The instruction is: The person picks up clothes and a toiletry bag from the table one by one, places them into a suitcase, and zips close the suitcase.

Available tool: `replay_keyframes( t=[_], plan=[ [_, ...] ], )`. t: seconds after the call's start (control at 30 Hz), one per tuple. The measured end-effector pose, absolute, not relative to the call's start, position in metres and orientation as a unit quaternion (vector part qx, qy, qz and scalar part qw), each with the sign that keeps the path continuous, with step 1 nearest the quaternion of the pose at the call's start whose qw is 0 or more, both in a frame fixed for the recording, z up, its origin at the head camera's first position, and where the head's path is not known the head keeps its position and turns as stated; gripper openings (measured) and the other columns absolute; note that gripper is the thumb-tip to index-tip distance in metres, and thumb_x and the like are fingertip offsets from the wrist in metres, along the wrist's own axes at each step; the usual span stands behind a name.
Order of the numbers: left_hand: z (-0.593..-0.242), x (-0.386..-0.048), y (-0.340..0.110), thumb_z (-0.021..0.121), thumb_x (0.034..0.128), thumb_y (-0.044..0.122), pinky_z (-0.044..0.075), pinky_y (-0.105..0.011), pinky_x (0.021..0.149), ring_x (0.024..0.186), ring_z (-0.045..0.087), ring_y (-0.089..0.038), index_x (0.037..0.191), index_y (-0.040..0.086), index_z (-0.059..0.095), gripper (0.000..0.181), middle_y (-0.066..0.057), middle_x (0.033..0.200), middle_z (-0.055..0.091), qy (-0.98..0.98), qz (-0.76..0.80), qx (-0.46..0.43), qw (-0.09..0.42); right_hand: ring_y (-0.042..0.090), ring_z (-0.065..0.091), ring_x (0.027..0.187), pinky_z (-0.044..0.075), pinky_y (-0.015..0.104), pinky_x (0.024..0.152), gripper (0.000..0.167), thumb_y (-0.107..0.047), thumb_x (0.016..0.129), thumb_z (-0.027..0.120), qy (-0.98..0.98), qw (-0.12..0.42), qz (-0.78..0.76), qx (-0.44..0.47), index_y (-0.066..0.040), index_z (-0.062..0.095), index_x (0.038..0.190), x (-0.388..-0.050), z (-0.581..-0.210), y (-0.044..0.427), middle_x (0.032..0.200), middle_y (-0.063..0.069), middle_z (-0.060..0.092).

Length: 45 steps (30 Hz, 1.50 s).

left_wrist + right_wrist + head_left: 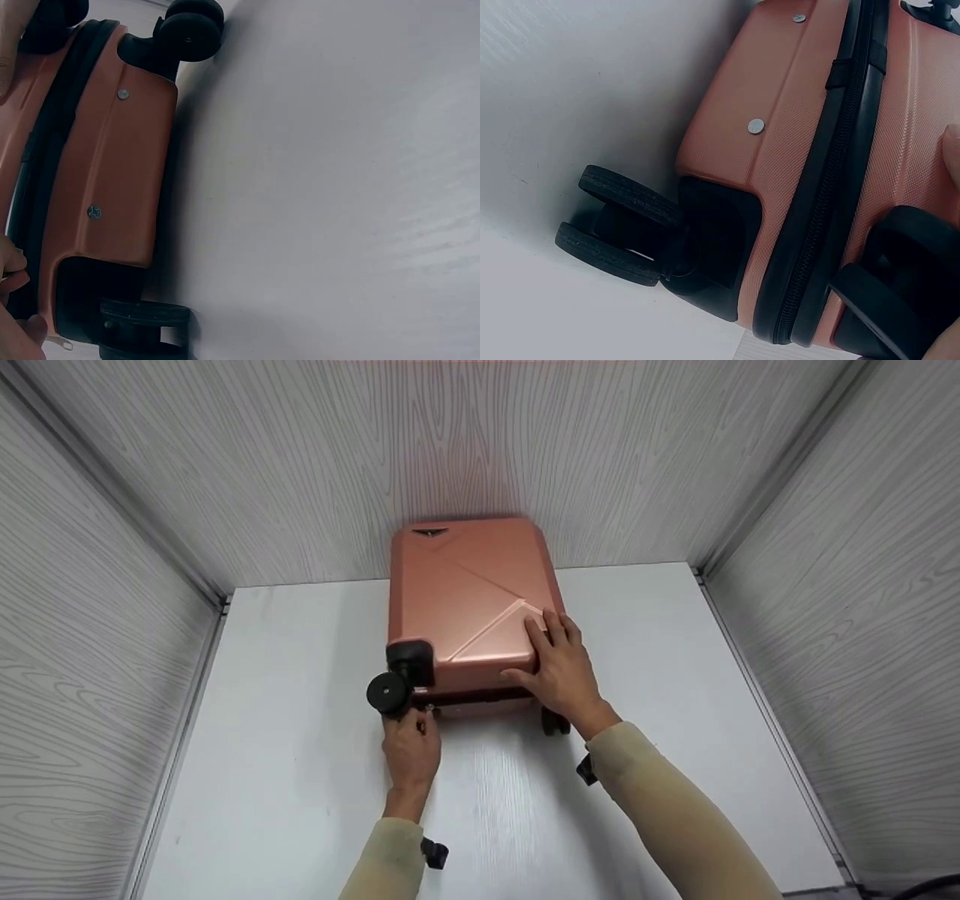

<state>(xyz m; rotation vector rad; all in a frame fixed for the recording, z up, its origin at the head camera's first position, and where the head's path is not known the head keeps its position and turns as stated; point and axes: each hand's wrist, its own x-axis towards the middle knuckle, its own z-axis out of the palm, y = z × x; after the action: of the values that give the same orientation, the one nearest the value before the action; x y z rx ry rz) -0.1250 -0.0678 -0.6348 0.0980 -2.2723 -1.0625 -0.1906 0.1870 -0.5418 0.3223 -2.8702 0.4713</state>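
Observation:
A rose-pink hard-shell suitcase (472,592) lies flat, its wheeled end toward me. My left hand (412,750) is at the near left corner, just below a black wheel (388,692). Its fingers are curled at the black zipper (45,165) and appear to pinch a zipper pull, which they mostly cover. A bit of metal pull (60,343) shows beside the fingertips. My right hand (562,675) rests on the near right corner, fingers spread over the top shell and thumb along the edge. In the right wrist view the zipper (832,172) looks closed along that side.
The suitcase lies on a white tabletop (300,780), its far end by the wood-grain back panel (465,442). Similar panels stand left (82,660) and right (847,622). Twin wheels (622,225) jut out from the near end. A black cable (930,886) shows at lower right.

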Motion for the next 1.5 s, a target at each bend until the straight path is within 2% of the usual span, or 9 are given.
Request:
replay_keyframes(
  t=[0.2,0.4,0.53,0.8,1.07,1.37,1.5],
  plan=[
    [-0.638,-0.125,-0.072,0.07,0.0939,0.006,0.054,-0.056,0.064,0.079,0.063,-0.04,0.073,0.004,0.061,0.023,-0.025,0.095,0.061,-0.866,-0.403,0.036,0.292,0.044,0.024,0.156,0.036,0.057,0.121,0.105,-0.076,0.088,0.067,-0.976,0.106,0.155,0.109,-0.015,0.035,0.166,-0.189,-0.544,0.188,0.171,0.02,0.026],
    [-0.637,-0.123,-0.079,0.073,0.0931,0.007,0.056,-0.061,0.069,0.083,0.066,-0.049,0.079,0.0,0.065,0.018,-0.035,0.112,0.06,-0.87,-0.389,0.044,0.299,0.043,0.023,0.157,0.035,0.057,0.122,0.106,-0.078,0.088,0.065,-0.976,0.1,0.157,0.112,-0.015,0.034,0.166,-0.189,-0.543,0.188,0.172,0.02,0.025],
    [-0.636,-0.123,-0.084,0.076,0.0936,0.008,0.056,-0.062,0.074,0.086,0.067,-0.051,0.083,-0.001,0.069,0.015,-0.035,0.117,0.058,-0.868,-0.394,0.051,0.297,0.043,0.024,0.157,0.035,0.058,0.122,0.105,-0.078,0.087,0.066,-0.975,0.103,0.161,0.112,-0.016,0.035,0.166,-0.189,-0.541,0.188,0.172,0.019,0.026],
    [-0.639,-0.125,-0.094,0.082,0.0882,0.009,0.056,-0.064,0.075,0.088,0.065,-0.051,0.092,-0.005,0.075,0.016,-0.028,0.102,0.057,-0.861,-0.398,0.078,0.307,0.043,0.023,0.157,0.035,0.058,0.122,0.105,-0.078,0.087,0.066,-0.976,0.097,0.164,0.109,-0.017,0.034,0.166,-0.189,-0.541,0.185,0.172,0.019,0.026],
    [-0.633,-0.127,-0.101,0.082,0.0901,0.013,0.055,-0.061,0.078,0.09,0.063,-0.046,0.096,-0.005,0.076,0.02,-0.025,0.1,0.056,-0.865,-0.401,0.097,0.284,0.042,0.022,0.158,0.036,0.058,0.121,0.106,-0.079,0.086,0.066,-0.975,0.099,0.17,0.107,-0.016,0.034,0.166,-0.19,-0.543,0.182,0.173,0.019,0.026],
    [-0.629,-0.131,-0.115,0.072,0.0902,0.0,0.055,-0.053,0.078,0.088,0.062,-0.038,0.09,-0.008,0.073,0.008,-0.019,0.098,0.054,-0.879,-0.389,0.098,0.258,0.041,0.022,0.159,0.038,0.059,0.119,0.106,-0.08,0.086,0.064,-0.975,0.101,0.171,0.105,-0.018,0.034,0.167,-0.19,-0.545,0.184,0.173,0.017,0.027],
    [-0.628,-0.135,-0.122,0.069,0.0921,-0.002,0.054,-0.05,0.075,0.087,0.06,-0.036,0.089,-0.007,0.074,0.008,-0.018,0.097,0.053,-0.884,-0.383,0.091,0.251,0.041,0.022,0.159,0.037,0.058,0.121,0.106,-0.08,0.085,0.065,-0.974,0.102,0.173,0.104,-0.018,0.035,0.166,-0.19,-0.545,0.185,0.173,0.017,0.026]
  ],
)
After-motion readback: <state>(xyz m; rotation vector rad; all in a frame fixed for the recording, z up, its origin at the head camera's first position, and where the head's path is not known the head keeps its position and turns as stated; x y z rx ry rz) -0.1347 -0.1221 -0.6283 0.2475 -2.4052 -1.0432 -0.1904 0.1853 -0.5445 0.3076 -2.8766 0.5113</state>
